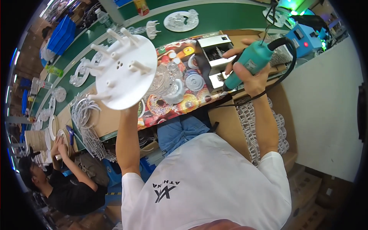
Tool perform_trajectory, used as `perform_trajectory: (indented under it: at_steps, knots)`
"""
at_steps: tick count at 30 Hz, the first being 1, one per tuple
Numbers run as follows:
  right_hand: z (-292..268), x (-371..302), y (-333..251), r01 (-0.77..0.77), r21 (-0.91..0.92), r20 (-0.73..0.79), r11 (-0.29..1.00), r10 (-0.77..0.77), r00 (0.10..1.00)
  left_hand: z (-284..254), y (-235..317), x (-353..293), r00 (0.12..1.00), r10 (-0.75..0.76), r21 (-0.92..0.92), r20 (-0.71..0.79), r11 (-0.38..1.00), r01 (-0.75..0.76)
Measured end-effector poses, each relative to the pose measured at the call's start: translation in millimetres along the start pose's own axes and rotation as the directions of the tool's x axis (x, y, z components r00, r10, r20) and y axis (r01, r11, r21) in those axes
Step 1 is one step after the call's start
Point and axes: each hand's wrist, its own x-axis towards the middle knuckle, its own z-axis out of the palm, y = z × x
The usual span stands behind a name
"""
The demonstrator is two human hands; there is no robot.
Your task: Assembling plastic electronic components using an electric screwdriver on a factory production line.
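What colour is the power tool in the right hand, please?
The power tool is teal; head view.

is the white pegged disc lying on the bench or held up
Held up: the left forearm meets the lower edge of the white pegged disc, with the left hand hidden behind it.
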Motion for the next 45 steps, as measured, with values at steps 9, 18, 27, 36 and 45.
perform_trajectory:
  at_steps: [9, 18, 27, 36, 45]
  knots:
    - [-34.9, -16.8, 28.8, 0.143, -0.325, -0.176, 0.935, -0.209, 0.962, 11.3, -39.7, 4.9, 0.873, 0.035, -0.804, 0.486, 0.410, 0.431]
    - [-36.1, -23.4, 51.9, 0.246, -0.323, -0.192, 0.914, -0.318, 0.928, 12.3, -30.5, -14.4, 0.929, -0.130, -0.909, 0.346, 0.199, 0.366]
    - [-30.5, -29.8, 54.6, 0.211, -0.286, -0.213, 0.935, -0.277, 0.937, -52.2, -50.7, -25.0, 0.943, -0.295, -0.690, 0.150, 0.652, 0.314]
    - [-4.1, -12.3, -19.8, 0.170, -0.195, -0.218, 0.966, -0.212, 0.953, -53.4, -78.9, -19.8, 0.975, -0.102, -0.244, 0.198, 0.958, 0.150]
    - [38.4, 94.1, -135.8, 0.284, 0.062, 0.065, 0.957, -0.288, 0.956, -29.2, -115.7, -19.5, 0.908, 0.200, 0.386, 0.368, 0.856, -0.345]
